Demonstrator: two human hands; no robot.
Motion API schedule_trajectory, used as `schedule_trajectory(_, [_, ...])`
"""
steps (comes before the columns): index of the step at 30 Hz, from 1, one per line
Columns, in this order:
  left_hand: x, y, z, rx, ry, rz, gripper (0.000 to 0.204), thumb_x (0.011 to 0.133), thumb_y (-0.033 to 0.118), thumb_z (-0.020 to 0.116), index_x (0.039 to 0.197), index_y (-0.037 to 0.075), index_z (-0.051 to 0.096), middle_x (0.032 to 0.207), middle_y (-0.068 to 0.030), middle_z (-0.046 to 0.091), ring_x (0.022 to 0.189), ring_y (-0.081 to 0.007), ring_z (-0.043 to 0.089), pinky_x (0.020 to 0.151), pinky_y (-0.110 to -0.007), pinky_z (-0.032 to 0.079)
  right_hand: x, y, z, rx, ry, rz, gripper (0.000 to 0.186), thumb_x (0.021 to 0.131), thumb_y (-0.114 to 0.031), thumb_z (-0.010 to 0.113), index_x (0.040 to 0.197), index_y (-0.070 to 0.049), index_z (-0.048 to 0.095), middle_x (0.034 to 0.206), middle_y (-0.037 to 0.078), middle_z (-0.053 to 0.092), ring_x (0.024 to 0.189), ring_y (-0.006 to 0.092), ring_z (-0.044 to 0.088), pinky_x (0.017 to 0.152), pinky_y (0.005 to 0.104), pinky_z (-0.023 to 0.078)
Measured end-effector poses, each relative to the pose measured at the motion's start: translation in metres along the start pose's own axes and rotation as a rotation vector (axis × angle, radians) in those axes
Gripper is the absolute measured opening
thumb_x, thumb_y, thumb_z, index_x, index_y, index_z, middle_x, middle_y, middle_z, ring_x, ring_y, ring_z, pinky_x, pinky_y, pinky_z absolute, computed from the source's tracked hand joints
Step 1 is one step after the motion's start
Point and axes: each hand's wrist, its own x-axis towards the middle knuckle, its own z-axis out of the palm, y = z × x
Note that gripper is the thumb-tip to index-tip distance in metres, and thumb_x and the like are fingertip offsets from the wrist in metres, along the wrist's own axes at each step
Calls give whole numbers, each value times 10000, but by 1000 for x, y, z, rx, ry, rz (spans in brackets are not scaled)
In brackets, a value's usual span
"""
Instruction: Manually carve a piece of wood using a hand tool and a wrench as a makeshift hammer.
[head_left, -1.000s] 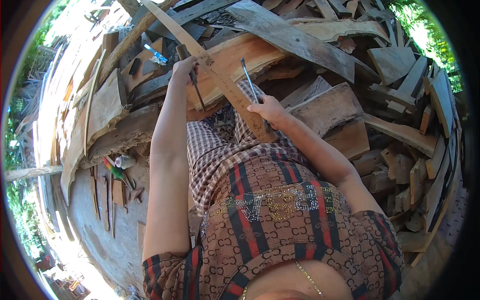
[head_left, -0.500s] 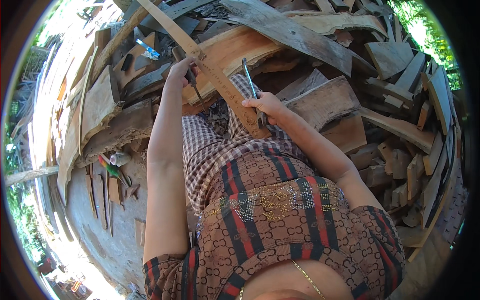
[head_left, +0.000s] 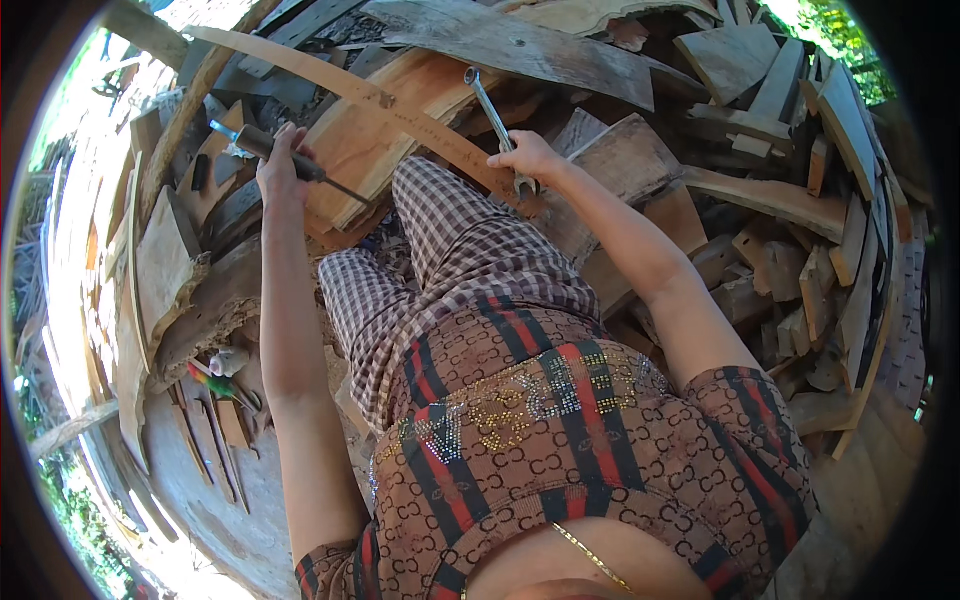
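Steel wrench (head_left: 490,108) fills the curled right hand (head_left: 532,160); left hand (head_left: 284,170) clasps a slim dark-handled screwdriver (head_left: 312,171).

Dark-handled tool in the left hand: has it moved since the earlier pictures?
Yes: the dark-handled tool has swung its handle end left, closer to the small black object.

Glaring left edge, dark curved rim
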Motion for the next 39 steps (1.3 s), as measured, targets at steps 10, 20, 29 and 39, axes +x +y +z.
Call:
schedule_trajectory(10, [-33,2,-6,-248,25,88,166,836,103,631,982,38,587,757,-51,556,600,-154,532,532,-305,474,21,68,26,-37,9,12,297,679,-254,776,719,-51,562,624,49,543,589,154,513,559,329,419])
schedule_trajectory(20, [-49,-21,-36,-375,214,48,148,846,113,634,972,67,573,751,-30,553,644,-140,531,578,-296,469,-8,54,33,59,27,-35,252,741,-210,738,712,-56,541,629,12,530,589,109,487,548,286,403])
schedule_trajectory(29, [-40,-10,-37,-458,138,103,228,846,120,635,1047,63,543,683,-8,497,612,-126,499,613,-306,469,-22,84,4,-45,164,-62,310,745,-284,727,733,-23,560,626,55,555,586,158,514,571,312,421])
schedule_trajectory(39, [-41,-41,75,-395,-12,81,303,793,97,655,1060,24,530,708,-15,483,601,-116,485,589,-303,464,-44,61,18,-205,277,-20,366,744,-320,713,703,-5,530,617,143,546,599,277,543,584,391,418])
